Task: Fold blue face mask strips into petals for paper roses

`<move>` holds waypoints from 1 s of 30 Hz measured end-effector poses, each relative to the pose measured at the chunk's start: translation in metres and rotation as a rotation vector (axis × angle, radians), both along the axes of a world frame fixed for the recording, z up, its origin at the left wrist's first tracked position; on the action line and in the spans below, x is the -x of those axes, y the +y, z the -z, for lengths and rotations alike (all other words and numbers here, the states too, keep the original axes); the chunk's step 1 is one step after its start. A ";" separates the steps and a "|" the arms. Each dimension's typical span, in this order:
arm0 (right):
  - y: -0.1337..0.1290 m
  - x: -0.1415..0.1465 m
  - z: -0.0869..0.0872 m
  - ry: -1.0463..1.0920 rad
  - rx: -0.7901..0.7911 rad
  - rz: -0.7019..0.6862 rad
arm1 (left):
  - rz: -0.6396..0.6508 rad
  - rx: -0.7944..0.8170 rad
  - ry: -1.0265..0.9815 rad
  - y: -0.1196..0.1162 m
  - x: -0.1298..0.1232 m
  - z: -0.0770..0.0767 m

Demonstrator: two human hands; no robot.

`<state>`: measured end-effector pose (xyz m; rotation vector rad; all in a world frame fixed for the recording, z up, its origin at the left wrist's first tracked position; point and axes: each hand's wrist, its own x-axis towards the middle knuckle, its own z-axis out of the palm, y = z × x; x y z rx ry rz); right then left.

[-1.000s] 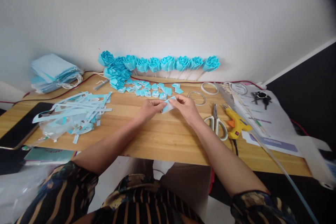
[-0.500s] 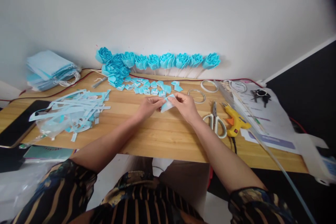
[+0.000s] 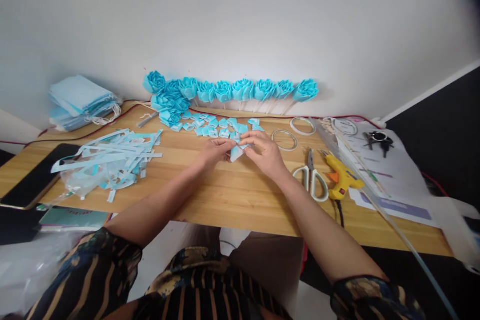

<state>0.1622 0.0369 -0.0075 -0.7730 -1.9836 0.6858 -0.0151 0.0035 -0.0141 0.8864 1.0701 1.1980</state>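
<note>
A small light-blue and white folded piece of mask fabric (image 3: 236,154) is held up just above the table, in front of a scatter of small blue petals. My left hand (image 3: 214,155) pinches its left side between thumb and fingers. From the right, my right hand (image 3: 265,154) has its thumb and curved fingers closed on the upper right edge of the same piece. The fingers partly hide the fold. Several folded blue petals (image 3: 213,131) lie just beyond both hands.
Blue fabric flowers (image 3: 242,90) on sticks lean along the wall. Left are stacked face masks (image 3: 80,95), cut strips (image 3: 112,160) and a phone (image 3: 37,175). Right are tape rings (image 3: 284,148), scissors (image 3: 311,180), a yellow glue gun (image 3: 343,177), papers (image 3: 390,170) and keys (image 3: 379,140).
My right hand's fingers have lifted and reached over the top of the fabric piece, whose shape now looks more folded. My left hand keeps its pinch. The view has shifted slightly.
</note>
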 end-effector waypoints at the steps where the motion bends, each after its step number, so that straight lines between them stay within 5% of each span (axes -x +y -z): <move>1: 0.000 0.000 0.000 -0.004 0.001 0.000 | 0.006 0.003 -0.018 0.000 0.000 -0.001; 13: -0.002 -0.001 -0.004 -0.003 0.065 -0.015 | 0.019 -0.075 -0.025 0.000 -0.001 0.000; 20: -0.004 -0.003 -0.008 0.216 0.468 -0.070 | -0.056 -0.067 -0.027 0.002 -0.002 0.002; 30: 0.000 0.001 -0.001 0.277 0.706 -0.079 | -0.045 -0.117 0.073 0.001 -0.003 0.006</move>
